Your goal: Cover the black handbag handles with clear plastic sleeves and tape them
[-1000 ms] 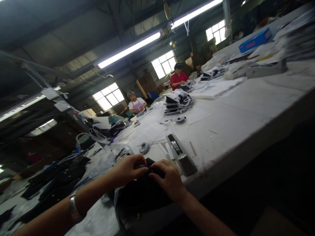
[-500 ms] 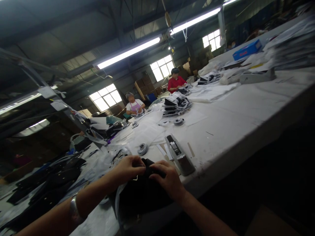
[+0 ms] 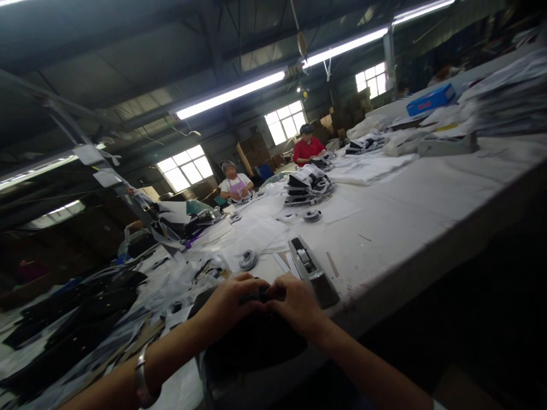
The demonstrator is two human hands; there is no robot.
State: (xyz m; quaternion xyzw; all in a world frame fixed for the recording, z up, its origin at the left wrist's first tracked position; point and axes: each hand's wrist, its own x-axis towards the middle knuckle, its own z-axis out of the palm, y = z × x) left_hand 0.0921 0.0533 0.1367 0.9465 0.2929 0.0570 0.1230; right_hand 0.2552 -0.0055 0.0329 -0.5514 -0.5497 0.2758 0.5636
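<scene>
Black item (image 3: 256, 344) lies with long axis roughly left to right.

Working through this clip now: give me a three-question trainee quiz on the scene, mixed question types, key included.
1. Fill in: the left grip and right grip both pinch one ___-coloured item.
2. True or false: the tape dispenser stands on the white table.
3. On which side is the silver bangle worn: (a) the wearer's right, (b) the wearer's left?

Key: 1. black, or very dark; 2. true; 3. b.
</scene>
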